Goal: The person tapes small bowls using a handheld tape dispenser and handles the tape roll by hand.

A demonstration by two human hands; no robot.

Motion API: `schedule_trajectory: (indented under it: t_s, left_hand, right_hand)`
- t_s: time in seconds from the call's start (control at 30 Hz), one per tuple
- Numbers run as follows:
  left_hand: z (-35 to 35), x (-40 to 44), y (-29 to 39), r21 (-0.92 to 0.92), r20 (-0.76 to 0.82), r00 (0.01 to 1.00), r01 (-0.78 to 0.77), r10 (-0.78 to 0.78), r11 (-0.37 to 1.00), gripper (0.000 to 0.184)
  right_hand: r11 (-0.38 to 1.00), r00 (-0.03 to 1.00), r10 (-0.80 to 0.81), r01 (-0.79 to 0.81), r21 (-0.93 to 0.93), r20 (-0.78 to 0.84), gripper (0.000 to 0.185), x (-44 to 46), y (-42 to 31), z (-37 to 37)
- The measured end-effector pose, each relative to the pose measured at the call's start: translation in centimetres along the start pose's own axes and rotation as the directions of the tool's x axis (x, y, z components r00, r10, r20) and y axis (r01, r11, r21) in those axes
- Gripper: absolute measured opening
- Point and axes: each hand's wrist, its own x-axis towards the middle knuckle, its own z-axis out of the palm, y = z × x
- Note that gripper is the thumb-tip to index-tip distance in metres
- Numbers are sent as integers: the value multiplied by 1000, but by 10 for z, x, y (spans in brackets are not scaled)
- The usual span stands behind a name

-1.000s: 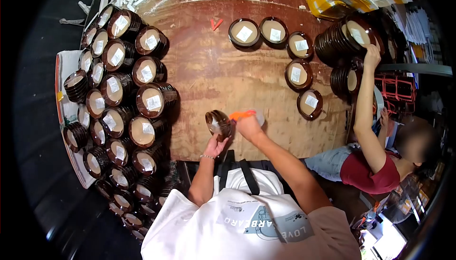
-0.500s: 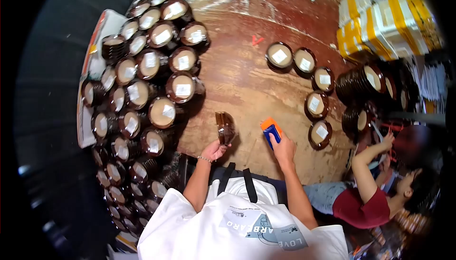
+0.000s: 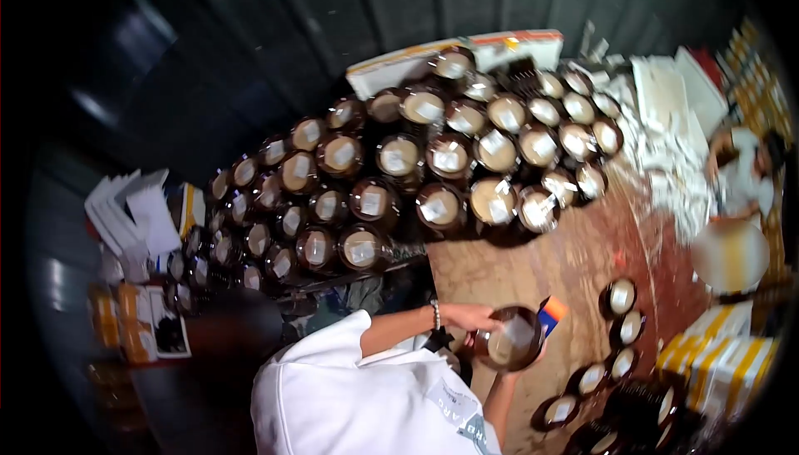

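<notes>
A wrapped stack of brown-rimmed dishes (image 3: 509, 340) is between my hands, its round tan face turned up. My left hand (image 3: 468, 317), with a bracelet at the wrist, grips the stack's left rim. Under and along the right side of the stack is my right hand (image 3: 539, 355), partly hidden by the dishes. It also holds an orange and blue tool (image 3: 550, 315), which sticks out past the stack's upper right rim.
Many wrapped dish stacks (image 3: 398, 155) with white labels stand beyond the wooden table (image 3: 466, 268). More stacks (image 3: 560, 409) are at lower right, near yellow-taped white boxes (image 3: 724, 363). White scraps (image 3: 674, 180) lie at upper right; another person (image 3: 741, 172) is beyond.
The view has swung left toward the many stacks. My hands have come together at the dish stack, which is now turned face up. The co-worker in red has left view.
</notes>
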Motion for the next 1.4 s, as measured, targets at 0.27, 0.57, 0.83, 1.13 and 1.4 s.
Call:
schedule_trajectory:
  t_s: [0.27,0.57,0.83,1.13,1.4]
  left_hand:
    - [-31,-122,-38,162,-478,732,-470,486,868,20]
    - [-140,-341,-164,157,-901,-307,-889,-308,429,38]
    - [-214,-448,-249,170,-637,-407,-902,-655,396,39]
    - [-246,-447,-244,271,-534,-361,-930,-764,250,33]
    - [-247,-450,-219,313,-592,-397,-915,-701,254,40]
  right_hand:
    - [751,995,-41,-29,-659,-90,51,-6,56,-12]
    - [800,967,-57,-104,-591,-248,68,-21,92,38]
    - [830,948,-107,-81,-551,-300,85,-7,97,91]
    - [871,953,-96,-60,-487,-288,68,6,109,66]
    - [889,950,-66,-84,-451,-306,67,13,99,-10]
